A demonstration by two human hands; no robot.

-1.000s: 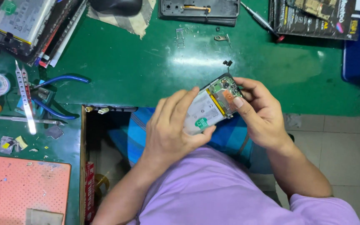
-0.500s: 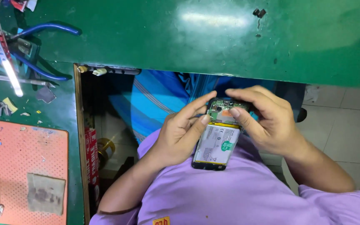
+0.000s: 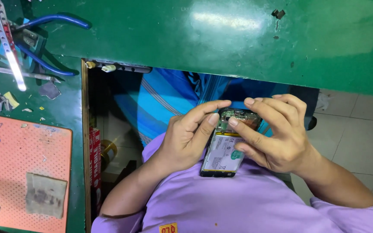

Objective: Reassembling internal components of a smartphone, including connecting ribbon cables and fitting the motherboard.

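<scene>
- Both my hands are on one opened phone (image 3: 224, 152), its back cover off so the pale battery and the circuit board at its top end show; it sits low over my lap, against my purple shirt (image 3: 238, 207), on my side of the green bench edge.
- My left hand (image 3: 186, 138) grasps the phone along its left side, fingers curled, forefinger stretched across to the phone's top edge and thumb pressed on the frame beside the battery.
- My right hand (image 3: 277, 133) cups the phone's right side, fingers bent over the top end, forefinger tip resting on the circuit board; the fingers hide part of that board.
- Beyond the phone lies the green bench (image 3: 221, 39), with a small dark part (image 3: 278, 13) lying well apart from the phone near the far edge.
- Left of the phone, well apart, blue-handled pliers (image 3: 44, 43) rest on the bench, with a perforated metal strip (image 3: 7, 43) beside them.
- Nearer me on that left side is an orange perforated mat (image 3: 22, 172) carrying a grey pad (image 3: 46, 194).
- Between the phone and the bench edge, blue striped cloth (image 3: 165, 99) shows.
</scene>
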